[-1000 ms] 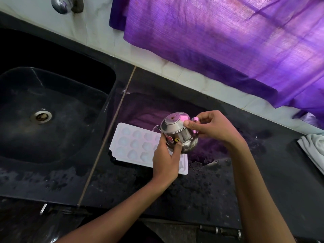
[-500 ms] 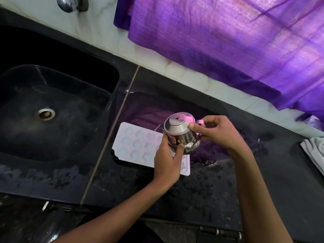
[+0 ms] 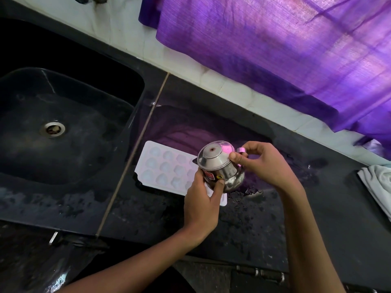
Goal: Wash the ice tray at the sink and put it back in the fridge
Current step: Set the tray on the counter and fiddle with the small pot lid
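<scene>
A white ice tray (image 3: 165, 168) with rounded cells lies flat on the wet black counter (image 3: 243, 225), just right of the sink (image 3: 63, 132). Above the tray's right end I hold a small steel kettle (image 3: 220, 166) with a lid, tilted toward the tray. My left hand (image 3: 202, 205) grips the kettle's body from below. My right hand (image 3: 262, 166) holds its handle side, with the thumb pressed on the lid's edge. The tray's right end is hidden behind the kettle and my left hand.
A black sink basin with a metal drain (image 3: 52, 129) takes up the left. A purple curtain (image 3: 285, 49) hangs over the back wall. A white cloth (image 3: 378, 182) lies at the counter's right edge. Water drops cover the counter near the tray.
The kettle and both hands stay over the tray's right end in the same grip. Only the camera view has shifted slightly.
</scene>
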`<state>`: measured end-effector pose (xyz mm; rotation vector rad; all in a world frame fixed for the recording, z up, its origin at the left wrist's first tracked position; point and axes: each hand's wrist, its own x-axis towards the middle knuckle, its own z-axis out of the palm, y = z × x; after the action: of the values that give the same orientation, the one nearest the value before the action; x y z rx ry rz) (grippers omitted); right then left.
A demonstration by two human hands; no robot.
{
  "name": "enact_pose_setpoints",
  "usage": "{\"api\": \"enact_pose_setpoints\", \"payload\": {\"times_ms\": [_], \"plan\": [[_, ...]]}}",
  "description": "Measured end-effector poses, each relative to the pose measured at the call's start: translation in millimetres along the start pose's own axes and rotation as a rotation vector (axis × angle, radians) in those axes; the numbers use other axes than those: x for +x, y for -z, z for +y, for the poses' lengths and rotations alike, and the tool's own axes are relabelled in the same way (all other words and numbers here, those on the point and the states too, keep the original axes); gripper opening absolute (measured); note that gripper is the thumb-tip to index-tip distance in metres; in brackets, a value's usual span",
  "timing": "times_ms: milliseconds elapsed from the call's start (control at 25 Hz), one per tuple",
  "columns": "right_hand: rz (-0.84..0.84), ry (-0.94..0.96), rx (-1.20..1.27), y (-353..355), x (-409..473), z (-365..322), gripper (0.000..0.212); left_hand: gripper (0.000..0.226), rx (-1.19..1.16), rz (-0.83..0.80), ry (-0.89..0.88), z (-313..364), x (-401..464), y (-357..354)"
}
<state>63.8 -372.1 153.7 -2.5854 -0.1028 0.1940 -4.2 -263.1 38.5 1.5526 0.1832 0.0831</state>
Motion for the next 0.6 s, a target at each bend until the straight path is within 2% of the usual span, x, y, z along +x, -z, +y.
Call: {"api": "enact_pose_setpoints", "payload": {"times_ms": [160,600], "plan": [[0.001,-0.001,-0.042,-3.2,-2.8,-1.4,0.051,0.030,0.010,-0.004,0.009,0.0,-3.7,2.3],[0.016,-0.001,-0.083,-4.7,-1.9,-3.1,0.051,0.025,0.009,0.008,0.015,1.0,-5.1,3.4]]}}
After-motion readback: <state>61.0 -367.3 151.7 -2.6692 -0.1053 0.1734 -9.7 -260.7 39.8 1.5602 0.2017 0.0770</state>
